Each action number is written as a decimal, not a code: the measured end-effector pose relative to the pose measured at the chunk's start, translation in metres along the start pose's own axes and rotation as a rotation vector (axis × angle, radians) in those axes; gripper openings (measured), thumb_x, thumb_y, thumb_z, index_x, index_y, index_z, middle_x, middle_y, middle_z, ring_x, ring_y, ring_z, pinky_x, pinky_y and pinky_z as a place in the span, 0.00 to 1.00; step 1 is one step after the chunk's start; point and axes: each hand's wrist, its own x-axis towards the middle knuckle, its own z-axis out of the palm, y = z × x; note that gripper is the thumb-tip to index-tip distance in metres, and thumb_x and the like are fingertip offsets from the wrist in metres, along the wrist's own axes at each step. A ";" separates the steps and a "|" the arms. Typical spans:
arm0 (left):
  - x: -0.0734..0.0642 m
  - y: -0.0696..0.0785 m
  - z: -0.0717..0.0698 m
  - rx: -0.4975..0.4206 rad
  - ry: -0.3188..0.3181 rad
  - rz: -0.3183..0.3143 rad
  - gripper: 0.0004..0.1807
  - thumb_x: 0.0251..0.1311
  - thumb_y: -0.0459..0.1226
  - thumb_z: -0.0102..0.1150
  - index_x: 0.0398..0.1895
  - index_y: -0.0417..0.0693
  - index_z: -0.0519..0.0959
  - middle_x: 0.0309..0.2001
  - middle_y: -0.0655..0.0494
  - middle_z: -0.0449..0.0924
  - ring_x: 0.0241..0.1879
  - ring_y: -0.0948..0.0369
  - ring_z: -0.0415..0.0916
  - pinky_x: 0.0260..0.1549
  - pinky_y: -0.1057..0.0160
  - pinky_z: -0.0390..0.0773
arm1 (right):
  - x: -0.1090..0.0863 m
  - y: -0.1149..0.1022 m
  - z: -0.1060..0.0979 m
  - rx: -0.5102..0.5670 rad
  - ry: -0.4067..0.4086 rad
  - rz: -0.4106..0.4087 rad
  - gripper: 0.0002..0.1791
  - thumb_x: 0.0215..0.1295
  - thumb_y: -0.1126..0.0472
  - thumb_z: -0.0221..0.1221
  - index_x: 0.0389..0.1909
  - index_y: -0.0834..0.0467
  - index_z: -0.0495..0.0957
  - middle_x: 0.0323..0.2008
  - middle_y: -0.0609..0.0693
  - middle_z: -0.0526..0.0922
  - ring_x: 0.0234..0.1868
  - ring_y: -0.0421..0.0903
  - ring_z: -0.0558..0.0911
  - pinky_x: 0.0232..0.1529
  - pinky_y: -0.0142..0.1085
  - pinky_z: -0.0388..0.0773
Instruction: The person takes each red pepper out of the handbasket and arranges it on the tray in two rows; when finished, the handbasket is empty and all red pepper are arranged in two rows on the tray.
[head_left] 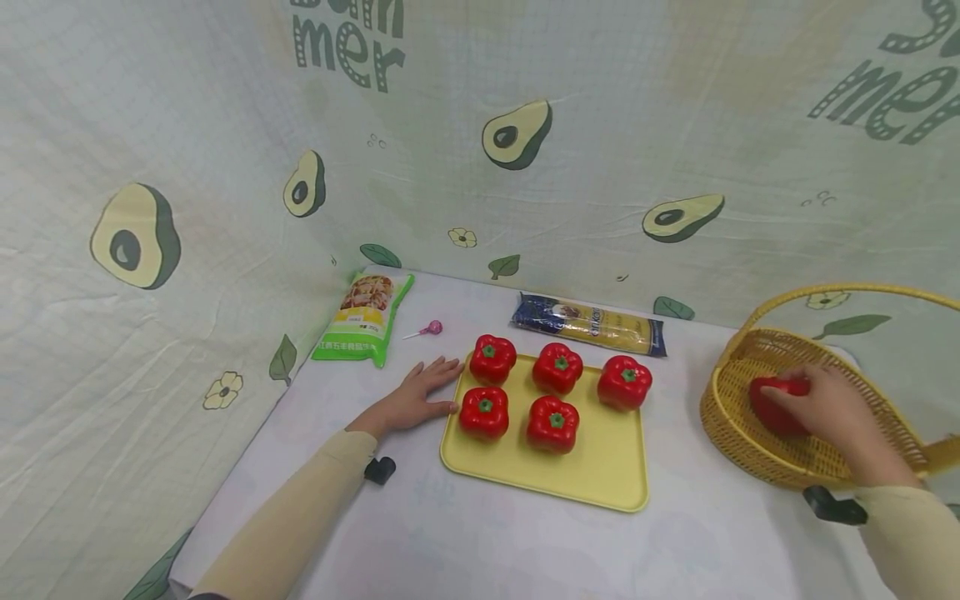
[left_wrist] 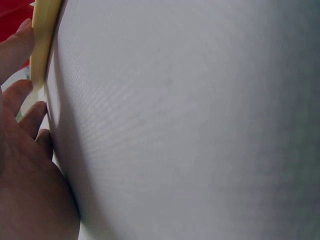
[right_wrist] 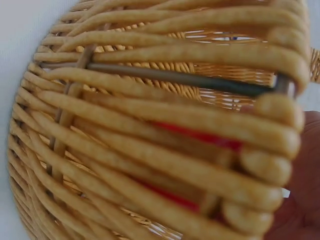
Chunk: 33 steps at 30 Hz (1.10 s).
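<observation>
In the head view, my right hand (head_left: 832,412) reaches into the yellow wicker basket (head_left: 731,442) at the right and grips a red bell pepper (head_left: 772,412). The right wrist view looks through the basket's woven side (right_wrist: 165,145); bits of red show between the strands, and most of the hand is hidden. My left hand (head_left: 412,400) lies on the table with fingers spread, its fingertips at the left rim of a yellow tray (head_left: 600,467). Several red bell peppers with green stems, one of them a front pepper (head_left: 552,423), sit on that tray.
Behind the tray lies a blue and yellow pasta packet (head_left: 588,323). A pink lollipop (head_left: 433,327) and a green food bag (head_left: 365,317) are at the back left. The basket's tall handle (head_left: 847,289) arches above it. A printed cloth (head_left: 600,167) hangs behind the table.
</observation>
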 end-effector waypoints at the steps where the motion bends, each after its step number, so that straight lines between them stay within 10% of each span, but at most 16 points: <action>1: 0.000 0.000 0.000 -0.005 0.003 0.005 0.44 0.68 0.56 0.60 0.82 0.61 0.54 0.81 0.58 0.49 0.81 0.56 0.34 0.77 0.48 0.30 | 0.000 -0.001 0.000 0.003 -0.002 0.005 0.32 0.68 0.49 0.65 0.49 0.77 0.72 0.45 0.80 0.71 0.44 0.73 0.72 0.41 0.66 0.75; 33: 0.001 -0.003 0.001 0.011 -0.002 0.003 0.44 0.67 0.58 0.59 0.82 0.61 0.53 0.81 0.59 0.49 0.81 0.57 0.33 0.77 0.48 0.30 | -0.002 -0.006 -0.002 0.070 -0.029 0.025 0.39 0.69 0.55 0.61 0.68 0.79 0.57 0.57 0.86 0.57 0.55 0.82 0.62 0.50 0.77 0.67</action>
